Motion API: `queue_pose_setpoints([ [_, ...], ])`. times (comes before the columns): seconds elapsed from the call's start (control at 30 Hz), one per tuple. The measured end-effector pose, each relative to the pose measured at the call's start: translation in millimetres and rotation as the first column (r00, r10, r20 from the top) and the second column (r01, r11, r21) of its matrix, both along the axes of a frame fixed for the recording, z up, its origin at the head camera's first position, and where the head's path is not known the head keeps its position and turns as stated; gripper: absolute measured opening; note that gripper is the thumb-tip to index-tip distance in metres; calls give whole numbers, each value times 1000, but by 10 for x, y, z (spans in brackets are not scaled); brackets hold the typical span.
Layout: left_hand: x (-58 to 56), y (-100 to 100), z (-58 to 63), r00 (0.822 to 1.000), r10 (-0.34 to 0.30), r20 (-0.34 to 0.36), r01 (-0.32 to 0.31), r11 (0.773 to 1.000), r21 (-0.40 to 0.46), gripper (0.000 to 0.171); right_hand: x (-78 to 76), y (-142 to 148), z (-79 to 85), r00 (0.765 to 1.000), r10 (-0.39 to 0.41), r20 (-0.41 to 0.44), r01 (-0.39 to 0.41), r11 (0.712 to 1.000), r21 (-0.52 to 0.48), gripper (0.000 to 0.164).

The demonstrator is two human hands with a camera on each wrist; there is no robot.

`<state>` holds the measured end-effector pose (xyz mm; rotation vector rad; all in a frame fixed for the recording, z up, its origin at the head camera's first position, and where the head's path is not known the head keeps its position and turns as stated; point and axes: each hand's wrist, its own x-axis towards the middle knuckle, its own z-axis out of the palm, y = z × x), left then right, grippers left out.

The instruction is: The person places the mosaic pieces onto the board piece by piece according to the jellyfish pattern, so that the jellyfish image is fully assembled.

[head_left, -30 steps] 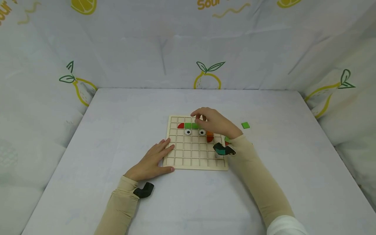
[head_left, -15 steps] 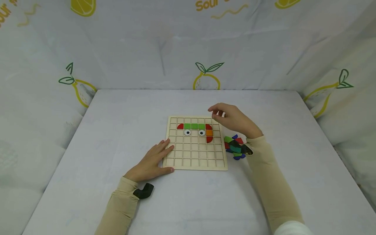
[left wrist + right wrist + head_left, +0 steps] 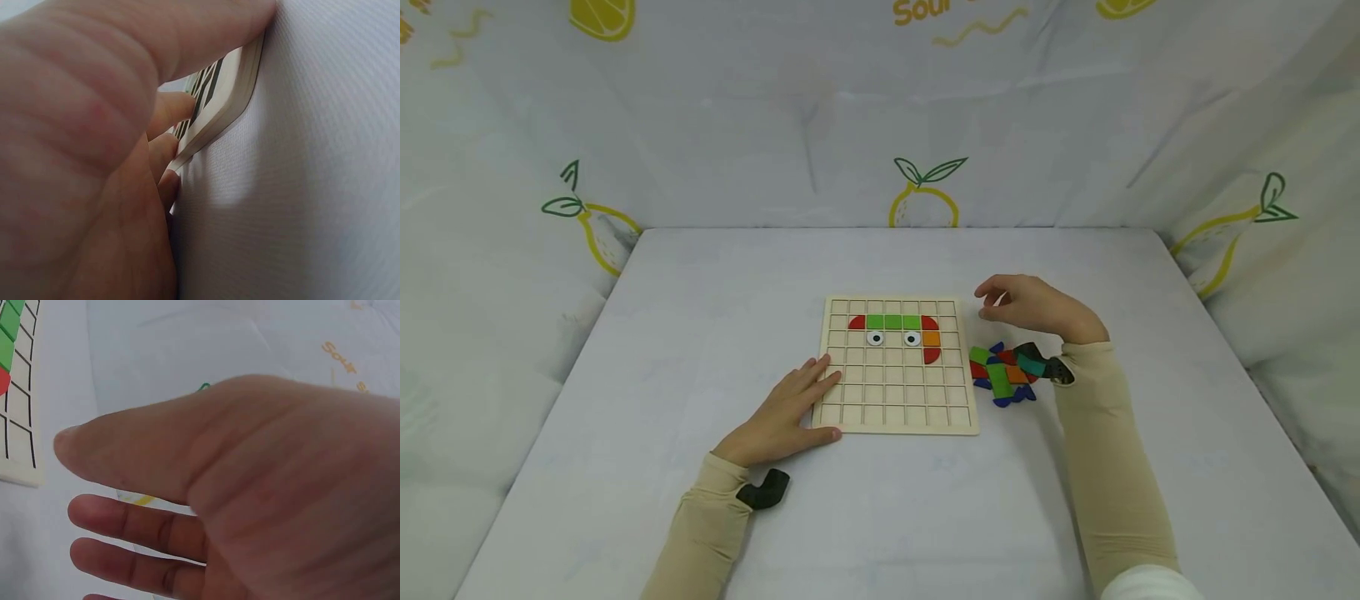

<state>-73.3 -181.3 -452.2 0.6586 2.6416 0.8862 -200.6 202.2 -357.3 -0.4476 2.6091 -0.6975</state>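
Note:
A pale wooden grid board (image 3: 895,408) lies flat on the table. In it sit green square tiles (image 3: 892,322) in a row, red rounded tiles (image 3: 932,356), an orange square (image 3: 931,338) and two eye discs (image 3: 912,338). My left hand (image 3: 782,421) rests on the board's left edge and lower-left corner, fingers spread; the left wrist view shows its thumb (image 3: 206,37) lying over the edge. Off the board's upper right, my right hand (image 3: 1037,307) hovers with loosely bent fingers. Nothing shows between its thumb and fingers in the right wrist view.
A pile of loose tiles (image 3: 1000,379), green, red, blue and orange, lies at the board's right edge, partly hidden by the right wrist camera (image 3: 1043,364). A lemon-patterned cloth (image 3: 737,125) hangs behind the table.
My right hand has moved right, away from over the board, uncovering the tile row and much of the loose pile. The loose green square seen at the right is now out of sight. The left hand stays put.

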Motion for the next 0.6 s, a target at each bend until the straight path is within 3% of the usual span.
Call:
queue_pose_setpoints([
  [0.23,10,-5,0,1000,3,-4,-3,1000,-2,85,-36,93,-52,999,-29,43,24,995,101,54],
  [0.43,8,1,7,1000,6,2,-6,1000,6,84,-65,96,-145,996,-69,60,52,968,244,82],
  [0.6,1,-1,-3,1000,10,10,-10,1000,2,84,-69,80,-237,987,-86,137,42,955,294,100],
])
